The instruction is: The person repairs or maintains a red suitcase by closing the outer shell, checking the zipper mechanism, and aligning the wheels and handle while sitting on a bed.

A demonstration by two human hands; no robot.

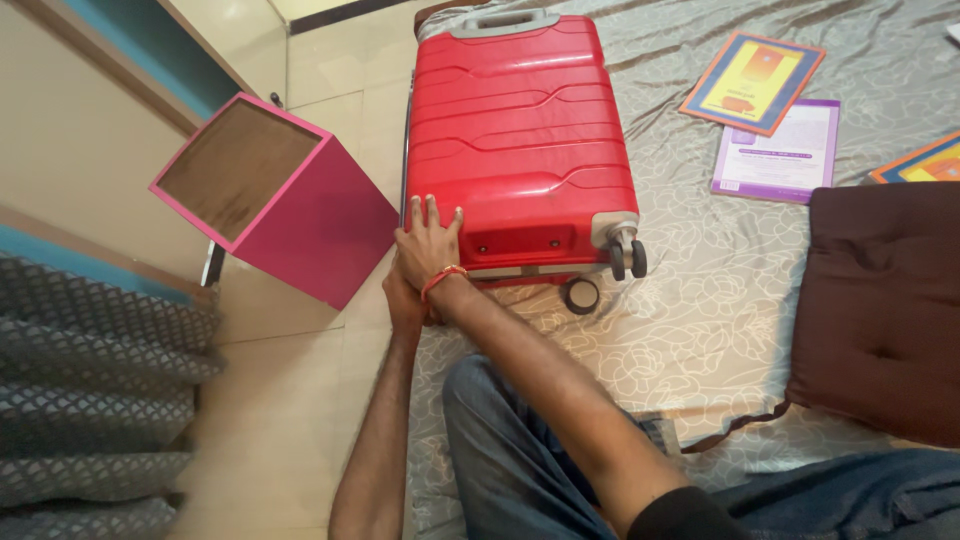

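Observation:
A red hard-shell suitcase [520, 120] lies flat on a bed with a grey flower-patterned sheet [700, 330], its wheels [628, 255] toward me. My right hand [427, 242], with a red thread around the wrist, rests flat on the suitcase's near left corner, fingers stretched out on the shell. My left hand [403, 300] is just below it, at the suitcase's lower left edge by the side of the bed. It is mostly hidden under my right wrist, so its grip does not show. My jeans-clad legs are in the foreground.
A pink box with a brown inside [300, 215] stands tilted on the tiled floor [290, 400] left of the bed. Three thin books [752, 82] lie at the far right. A dark brown cushion [885, 300] sits at the right. Grey patterned fabric [90, 380] is at the left.

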